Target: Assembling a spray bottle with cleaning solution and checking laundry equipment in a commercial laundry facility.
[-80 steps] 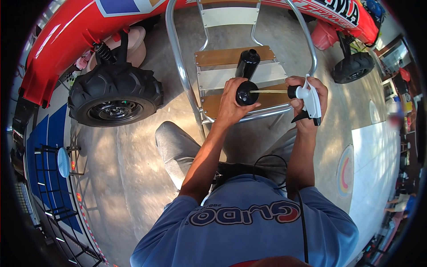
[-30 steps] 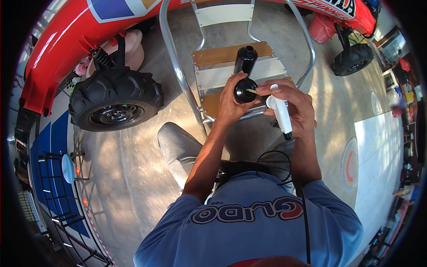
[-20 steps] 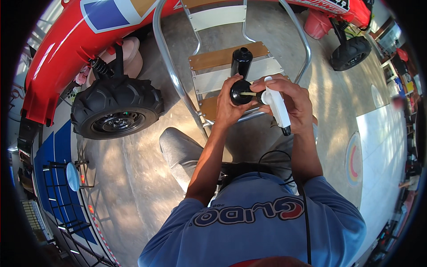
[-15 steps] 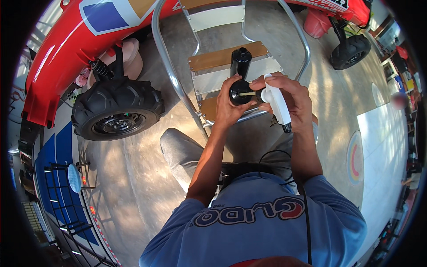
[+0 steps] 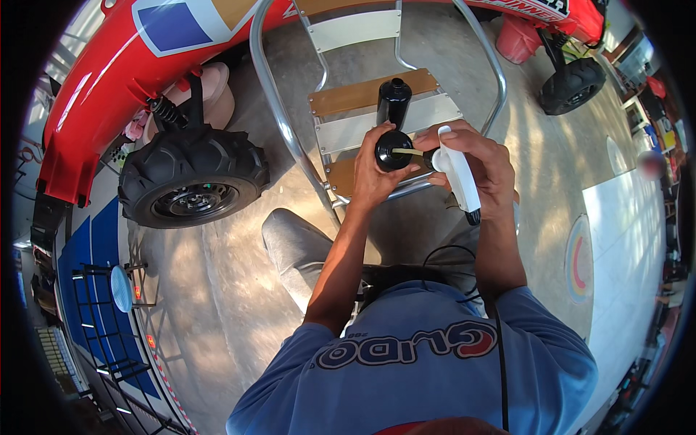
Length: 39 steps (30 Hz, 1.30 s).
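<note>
My left hand (image 5: 372,181) is wrapped round a black bottle (image 5: 388,159) whose open neck faces up. In my right hand (image 5: 493,170) is a white trigger spray head (image 5: 462,177) with a black nozzle, tilted on its side. Its pale dip tube (image 5: 407,151) runs across to the bottle's mouth, with the tube's tip at the opening. Behind my left hand a second black bottle (image 5: 394,100) stands upright on the slatted chair seat (image 5: 362,133), without a spray head on it.
The chair's metal armrests (image 5: 274,109) curve up on both sides of the bottles. A red vehicle body (image 5: 80,109) with a knobbly black tyre (image 5: 192,177) stands at the left. Pink tubs (image 5: 518,40) sit on the floor. A black cable (image 5: 500,362) hangs down my front.
My right hand has shifted slightly right, drawing the spray head a little farther from the bottle. More of the dip tube's bend shows. My left hand keeps its hold.
</note>
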{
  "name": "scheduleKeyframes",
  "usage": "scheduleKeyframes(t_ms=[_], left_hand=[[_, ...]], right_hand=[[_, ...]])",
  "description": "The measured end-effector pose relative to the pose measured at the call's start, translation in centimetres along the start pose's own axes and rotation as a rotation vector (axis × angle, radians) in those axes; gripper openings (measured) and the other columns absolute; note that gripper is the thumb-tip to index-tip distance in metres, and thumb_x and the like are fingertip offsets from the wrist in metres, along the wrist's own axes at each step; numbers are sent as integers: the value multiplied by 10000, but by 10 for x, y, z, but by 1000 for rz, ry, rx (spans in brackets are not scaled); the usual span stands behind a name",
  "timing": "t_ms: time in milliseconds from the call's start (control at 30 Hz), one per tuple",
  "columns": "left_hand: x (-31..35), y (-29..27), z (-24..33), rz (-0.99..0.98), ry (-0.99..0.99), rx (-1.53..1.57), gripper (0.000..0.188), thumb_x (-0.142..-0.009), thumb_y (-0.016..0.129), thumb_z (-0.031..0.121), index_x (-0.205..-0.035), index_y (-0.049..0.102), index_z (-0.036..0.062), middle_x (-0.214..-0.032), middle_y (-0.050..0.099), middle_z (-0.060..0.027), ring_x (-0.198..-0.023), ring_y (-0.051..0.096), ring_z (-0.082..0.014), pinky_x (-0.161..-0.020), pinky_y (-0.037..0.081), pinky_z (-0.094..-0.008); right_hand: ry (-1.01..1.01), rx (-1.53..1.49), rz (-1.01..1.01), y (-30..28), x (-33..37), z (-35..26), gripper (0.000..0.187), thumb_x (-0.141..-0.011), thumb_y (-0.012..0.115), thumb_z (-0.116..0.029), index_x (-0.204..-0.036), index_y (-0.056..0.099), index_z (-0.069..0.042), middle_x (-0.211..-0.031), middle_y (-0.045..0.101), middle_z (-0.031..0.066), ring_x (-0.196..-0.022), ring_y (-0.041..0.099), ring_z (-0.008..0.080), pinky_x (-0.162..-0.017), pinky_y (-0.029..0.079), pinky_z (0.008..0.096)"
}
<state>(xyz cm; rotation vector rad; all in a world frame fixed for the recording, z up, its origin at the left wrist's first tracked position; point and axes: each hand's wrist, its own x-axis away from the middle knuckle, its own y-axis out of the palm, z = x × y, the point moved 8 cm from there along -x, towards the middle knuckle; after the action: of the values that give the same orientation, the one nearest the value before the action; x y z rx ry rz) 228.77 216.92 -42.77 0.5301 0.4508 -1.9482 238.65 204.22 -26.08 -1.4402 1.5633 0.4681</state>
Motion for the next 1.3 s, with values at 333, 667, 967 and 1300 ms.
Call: scheduleKeyframes(t_ms=[333, 667, 967, 1300], left_hand=[[0, 0, -1, -4, -14, -9, 917, -626, 1012, 166, -1402, 530, 83, -1415, 608, -172, -1281, 635, -360, -1072, 522, -432], [0, 1, -3, -16, -99, 1, 897, -625, 1015, 189, -1381, 546, 70, -1316, 654, -151, -1177, 683, -334, -1007, 546, -428], [1, -1, -4, -3, -107, -29, 875, -621, 1012, 216, -1354, 559, 64, -1257, 671, -144, -1144, 688, -320, -988, 547, -427], [1, -1, -6, -16, -79, -88, 894, -642, 1023, 288, -1357, 538, 56, -1223, 706, -118, -1098, 708, -240, -967, 563, -371]], right_hand=[[-27, -6, -9, 2, -1, 0, 537, -808, 859, -67, -1299, 652, 0, -1138, 778, 196, -1071, 737, 353, -922, 574, 447], [-10, -88, 30, -7, 0, 5, 596, -802, 869, -29, -1345, 625, -9, -1177, 762, 215, -1118, 726, 335, -1007, 529, 435], [17, -141, 65, -8, -1, 4, 613, -839, 831, 33, -1396, 577, -14, -1195, 733, 251, -1144, 716, 329, -984, 545, 416], [82, -69, 150, -17, 3, 11, 602, -868, 841, -46, -1398, 556, -70, -1196, 735, 203, -1164, 714, 311, -981, 554, 408]])
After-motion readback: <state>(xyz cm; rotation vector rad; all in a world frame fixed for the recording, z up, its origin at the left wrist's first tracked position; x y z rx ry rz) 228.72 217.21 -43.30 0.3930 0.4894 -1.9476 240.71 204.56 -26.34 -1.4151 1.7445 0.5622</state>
